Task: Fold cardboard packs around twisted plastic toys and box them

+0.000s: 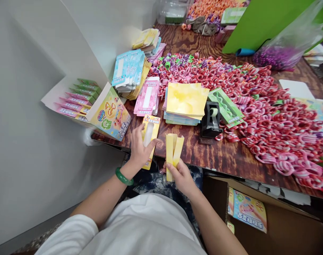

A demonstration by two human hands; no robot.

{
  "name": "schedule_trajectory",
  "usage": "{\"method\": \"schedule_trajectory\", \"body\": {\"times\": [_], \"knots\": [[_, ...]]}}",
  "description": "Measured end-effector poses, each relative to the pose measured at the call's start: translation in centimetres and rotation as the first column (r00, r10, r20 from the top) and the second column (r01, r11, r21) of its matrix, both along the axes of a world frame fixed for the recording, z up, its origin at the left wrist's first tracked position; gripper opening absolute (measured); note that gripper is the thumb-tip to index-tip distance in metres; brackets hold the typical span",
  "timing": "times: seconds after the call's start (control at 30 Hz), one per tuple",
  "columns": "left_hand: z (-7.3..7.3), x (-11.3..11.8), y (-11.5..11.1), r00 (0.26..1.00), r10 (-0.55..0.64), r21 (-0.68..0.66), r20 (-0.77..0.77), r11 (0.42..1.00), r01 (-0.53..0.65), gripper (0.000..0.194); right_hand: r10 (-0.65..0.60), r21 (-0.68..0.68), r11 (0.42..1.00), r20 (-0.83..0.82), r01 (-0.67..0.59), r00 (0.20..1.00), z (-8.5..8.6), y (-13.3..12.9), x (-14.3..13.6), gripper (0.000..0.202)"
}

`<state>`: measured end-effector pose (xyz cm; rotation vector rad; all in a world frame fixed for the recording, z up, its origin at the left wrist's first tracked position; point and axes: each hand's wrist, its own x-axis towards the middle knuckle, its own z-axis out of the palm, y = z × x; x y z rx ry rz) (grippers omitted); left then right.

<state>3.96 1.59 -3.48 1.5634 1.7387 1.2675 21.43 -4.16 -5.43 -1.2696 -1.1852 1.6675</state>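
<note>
My left hand (pixel 140 147), with a green bangle on the wrist, is at the table's front edge. Its fingers and thumb are spread over a flat yellow packaging box (pixel 149 132) with a clear window. That box overhangs the edge a little. My right hand (pixel 181 175) grips a folded yellow card (pixel 172 150), its creased flaps standing up between thumb and fingers. Beyond the hands lie a stack of yellow cards (pixel 187 99) and a pile of pink window boxes (pixel 148 95).
An open display carton (pixel 110 113) with packed boxes stands at the left. Blue boxes (pixel 128 69) are stacked behind it. A black tape dispenser (pixel 210 120) and a filled green box (pixel 226 106) adjoin a large heap of coiled pink-red bands (pixel 257 109). A cardboard box (pixel 283 226) sits below right.
</note>
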Motion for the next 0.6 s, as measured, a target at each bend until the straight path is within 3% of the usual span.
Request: {"method": "schedule_trajectory", "body": {"times": [0.1,0.17,0.23,0.3,0.37,0.43,0.5,0.6], "knots": [[-0.9,-0.8,0.5,0.991,0.072,-0.153,-0.112,0.984,-0.089,0.107,-0.012,0.059,0.998,0.101,0.006,0.995,-0.8,-0.3,1.1,0.037],[-0.8,-0.8,0.5,0.998,0.067,-0.236,-0.017,0.969,-0.069,0.112,-0.005,0.115,0.993,0.177,-0.015,0.984,-0.9,-0.6,1.6,0.032],[0.0,-0.7,0.3,0.971,0.094,-0.254,0.219,0.966,-0.037,0.103,-0.005,0.186,0.982,0.263,-0.046,0.965,-0.4,-1.3,1.9,0.026],[1.5,-0.6,0.3,0.819,0.122,-0.295,0.560,0.954,0.059,0.081,-0.020,0.273,0.959,0.347,-0.081,0.938,0.4,-2.3,2.1,0.021],[3.1,-0.5,0.3,0.534,0.185,-0.338,0.825,0.919,0.204,0.054,-0.032,0.344,0.930,0.418,-0.126,0.908,1.2,-3.4,2.0,0.018],[4.5,-0.4,0.4,0.294,0.260,-0.344,0.920,0.895,0.283,0.039,-0.022,0.383,0.905,0.478,-0.186,0.878,1.7,-4.3,1.7,0.019],[5.3,0.0,0.5,0.184,0.292,-0.335,0.938,0.901,0.277,0.032,-0.019,0.401,0.884,0.543,-0.239,0.840,1.8,-4.8,1.2,0.023],[5.5,0.7,0.5,0.155,0.308,-0.339,0.938,0.907,0.250,0.028,-0.057,0.400,0.873,0.652,-0.279,0.756,1.5,-4.9,0.7,0.025]]}}
